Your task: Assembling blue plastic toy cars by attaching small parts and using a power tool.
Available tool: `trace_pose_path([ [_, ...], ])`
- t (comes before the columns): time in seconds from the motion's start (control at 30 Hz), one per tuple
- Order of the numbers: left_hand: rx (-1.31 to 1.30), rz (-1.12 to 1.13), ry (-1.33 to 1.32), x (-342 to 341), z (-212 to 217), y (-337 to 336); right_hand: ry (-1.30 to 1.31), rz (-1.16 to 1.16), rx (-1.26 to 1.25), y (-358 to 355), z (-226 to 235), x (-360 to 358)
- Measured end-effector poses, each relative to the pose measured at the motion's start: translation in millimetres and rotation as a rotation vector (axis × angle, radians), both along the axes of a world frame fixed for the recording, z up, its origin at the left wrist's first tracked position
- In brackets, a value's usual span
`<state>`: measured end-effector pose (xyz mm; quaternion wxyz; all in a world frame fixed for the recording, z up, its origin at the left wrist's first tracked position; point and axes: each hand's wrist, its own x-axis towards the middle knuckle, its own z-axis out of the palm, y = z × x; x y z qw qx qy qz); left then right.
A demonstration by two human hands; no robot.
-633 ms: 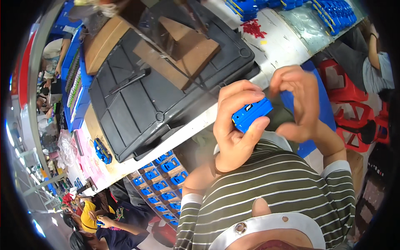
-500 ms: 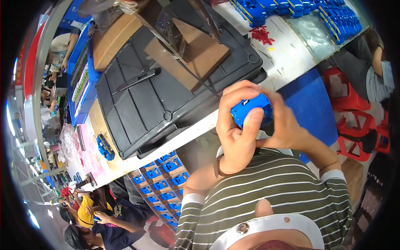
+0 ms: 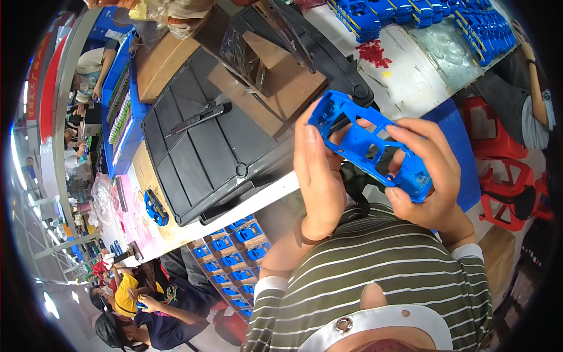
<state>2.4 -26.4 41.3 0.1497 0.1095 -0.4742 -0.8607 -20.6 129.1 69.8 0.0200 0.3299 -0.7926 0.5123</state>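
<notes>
Between my two hands is a blue plastic toy car body shell [image 3: 362, 142], slanting down to the right in front of my chest. Its hollow inner side and window openings show. My left hand [image 3: 321, 176] holds the upper left end, its thumb raised along the edge and some fingers hidden behind the shell. The lower right end sits in my right hand [image 3: 431, 170], fingers curled over the side and thumb at the near edge.
Ahead lies a black plastic crate lid [image 3: 193, 155] bearing a black pen-like tool [image 3: 202, 117] and a brown board stand [image 3: 293, 88]. Stacked blue shells [image 3: 481, 35] and red bits [image 3: 373, 54] are far right. A divided tray [image 3: 234, 258] holds shells; red stools [image 3: 495, 132] stand right.
The shell was clasped end-on between both hands. Now it is turned lengthwise with its inside showing, and my right hand has moved right and down along it.
</notes>
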Motion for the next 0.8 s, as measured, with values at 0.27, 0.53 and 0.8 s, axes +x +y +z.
trace_pose_path([
  [0.27,0.041,-0.084,-0.06,-17.7,23.9,-21.8,0.116,0.021,0.078,-19.0,20.8,-33.0],
  [0.53,0.129,-0.012,-0.1,-24.8,27.2,-24.7,0.196,0.016,0.061,-29.9,32.2,-45.5],
  [0.8,0.263,0.004,-0.147,-33.1,31.0,-20.7,0.287,0.02,-0.003,-31.3,26.9,-55.8],
])
